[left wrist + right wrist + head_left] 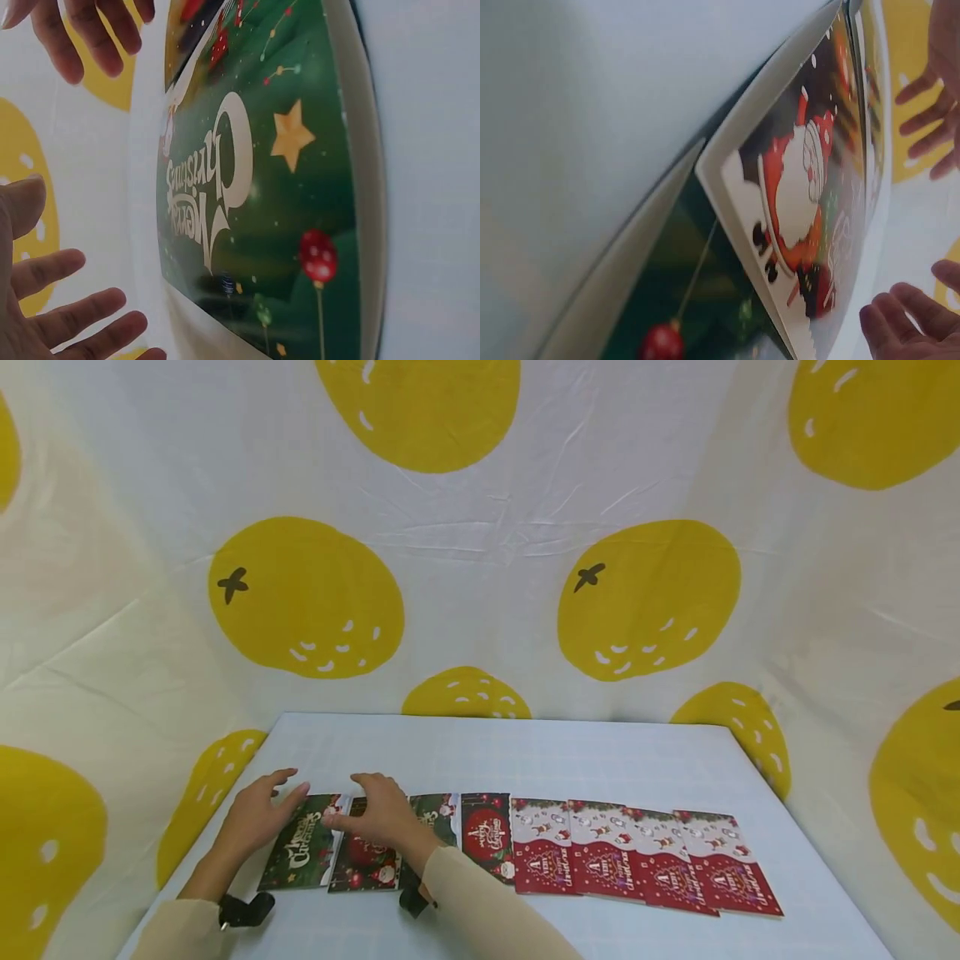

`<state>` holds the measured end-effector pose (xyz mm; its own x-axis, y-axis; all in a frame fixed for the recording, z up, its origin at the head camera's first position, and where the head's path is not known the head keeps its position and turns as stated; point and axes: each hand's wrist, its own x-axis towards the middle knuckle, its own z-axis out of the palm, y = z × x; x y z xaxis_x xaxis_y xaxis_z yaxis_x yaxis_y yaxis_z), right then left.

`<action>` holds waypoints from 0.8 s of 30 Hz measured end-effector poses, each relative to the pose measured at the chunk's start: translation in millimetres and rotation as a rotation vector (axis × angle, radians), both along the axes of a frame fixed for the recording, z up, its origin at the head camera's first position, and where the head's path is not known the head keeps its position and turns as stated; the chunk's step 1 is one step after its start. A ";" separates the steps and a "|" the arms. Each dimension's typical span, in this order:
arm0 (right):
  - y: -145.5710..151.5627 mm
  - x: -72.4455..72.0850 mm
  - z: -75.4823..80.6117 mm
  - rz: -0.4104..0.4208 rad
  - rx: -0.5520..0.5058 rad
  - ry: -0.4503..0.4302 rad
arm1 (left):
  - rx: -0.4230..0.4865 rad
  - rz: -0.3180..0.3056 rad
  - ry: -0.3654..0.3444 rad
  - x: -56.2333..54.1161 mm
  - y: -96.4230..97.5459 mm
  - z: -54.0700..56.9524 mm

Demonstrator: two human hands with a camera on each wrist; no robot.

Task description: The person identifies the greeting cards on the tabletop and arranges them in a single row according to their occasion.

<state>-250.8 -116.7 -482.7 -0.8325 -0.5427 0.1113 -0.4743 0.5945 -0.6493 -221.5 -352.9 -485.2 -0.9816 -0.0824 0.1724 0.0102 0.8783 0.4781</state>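
Observation:
My left hand [258, 814] hovers over the upper left of a green Christmas card [303, 852] at the row's left end, thumb and fingers spread apart. Over the neighbouring dark red card [365, 867] is my right hand [386, 814], its thumb reaching toward the green card's right edge. Neither hand holds anything. In the left wrist view the green card [247, 172] lies face up with a gold star and a red balloon. A Santa picture shows on the dark red card [795, 180] in the right wrist view, its edge overlapping another green card [697, 300].
Further right in the row lie a second green card [438, 814], a dark card with a red circle [487, 835] and several red-and-white cards [543, 847], partly overlapping. A white table [600, 760] carries them. Behind hangs a cloth with yellow fruit [480, 585].

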 end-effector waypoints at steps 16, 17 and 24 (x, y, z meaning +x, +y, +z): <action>-16.9 1.2 -8.1 0.036 0.064 -0.015 | 0.007 0.016 -0.016 5.8 -10.5 -15.8; -17.7 1.0 -8.5 0.034 0.066 -0.014 | 0.004 0.012 -0.015 5.9 -10.7 -15.9; -20.4 2.5 -6.5 0.034 0.078 -0.021 | 0.025 -0.001 -0.031 6.0 -9.6 -16.0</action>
<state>-248.3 -137.2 -489.2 -0.8152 -0.5770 0.0502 -0.4817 0.6273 -0.6119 -215.5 -362.5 -501.1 -0.9864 -0.0855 0.1402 -0.0041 0.8662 0.4997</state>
